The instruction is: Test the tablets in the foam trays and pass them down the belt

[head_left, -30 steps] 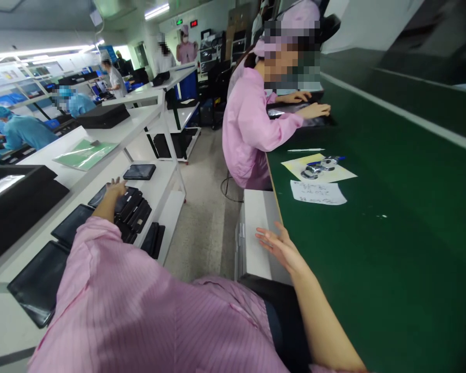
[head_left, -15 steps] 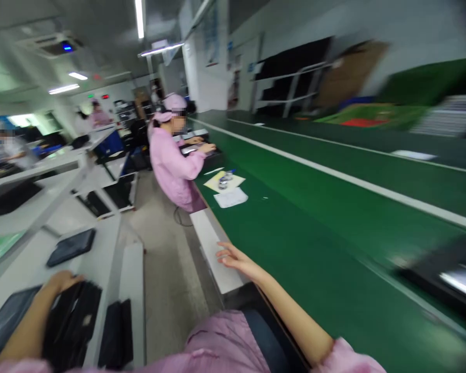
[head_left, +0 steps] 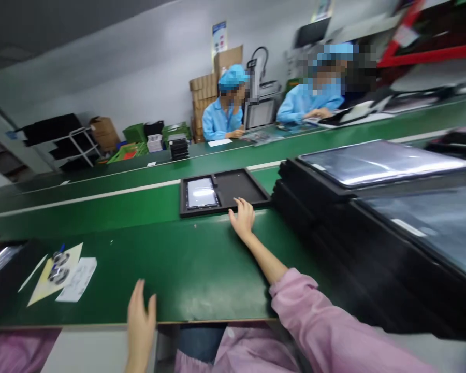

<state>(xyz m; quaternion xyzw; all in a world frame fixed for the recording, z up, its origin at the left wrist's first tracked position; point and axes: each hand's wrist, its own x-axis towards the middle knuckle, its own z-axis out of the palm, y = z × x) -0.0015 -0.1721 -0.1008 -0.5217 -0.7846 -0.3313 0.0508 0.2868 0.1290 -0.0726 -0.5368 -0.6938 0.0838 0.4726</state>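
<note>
My left hand (head_left: 140, 318), fingers stretched and thumb apart, hovers at the near edge of the green bench (head_left: 186, 274) with nothing in it. Farther out, my right hand (head_left: 243, 218) reaches to the near rim of a black two-compartment tray (head_left: 202, 212). Its fingers are spread and hold nothing; whether they touch the rim I cannot tell. A small display panel (head_left: 201, 193) lies in the tray's left compartment, while the right compartment holds no panel. Right of this hand rise stacked black trays (head_left: 314, 238) with a large glossy panel (head_left: 384, 161) on top.
On the left lie a yellow sheet (head_left: 39, 290) with tape rolls (head_left: 59, 267) and a white paper (head_left: 77, 282). A co-worker's pink sleeve (head_left: 19, 349) shows at the left edge. Two people in blue (head_left: 221, 119) sit across the bench. A short black stack (head_left: 179, 149) stands there.
The view has swung right, from the aisle to the bench. My left hand has left the dark flat items on the side rack. My right hand now reaches out to the black tray.
</note>
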